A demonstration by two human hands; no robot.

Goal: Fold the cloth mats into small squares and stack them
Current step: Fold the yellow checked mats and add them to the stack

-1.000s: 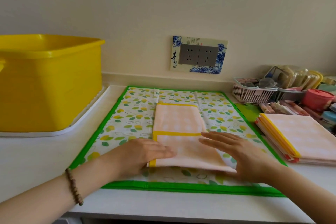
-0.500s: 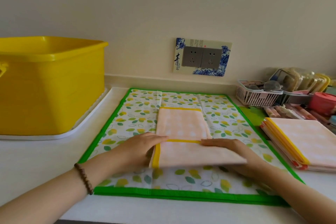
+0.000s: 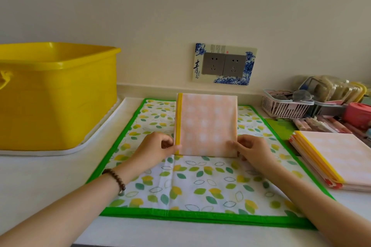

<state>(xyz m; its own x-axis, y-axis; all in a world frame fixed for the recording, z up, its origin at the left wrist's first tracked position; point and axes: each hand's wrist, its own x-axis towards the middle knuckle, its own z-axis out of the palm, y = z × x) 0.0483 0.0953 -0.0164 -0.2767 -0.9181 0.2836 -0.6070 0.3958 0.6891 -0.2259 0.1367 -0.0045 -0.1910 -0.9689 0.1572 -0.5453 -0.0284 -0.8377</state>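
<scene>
In the head view, the left hand (image 3: pixel 158 146) and the right hand (image 3: pixel 251 149) each pinch a lower corner of the folded peach mat (image 3: pixel 206 126), which stands tilted up between them over the leaf-print mat (image 3: pixel 200 186). A slack pinch could let the layers fan open. The finished stack (image 3: pixel 331 156) lies just right of the right hand.

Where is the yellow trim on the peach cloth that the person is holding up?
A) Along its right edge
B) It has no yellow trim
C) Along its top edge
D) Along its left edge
D: the yellow trim runs down the left edge of the peach cloth, above where the left hand pinches the lower corner; the right hand pinches the plain opposite corner.
</scene>
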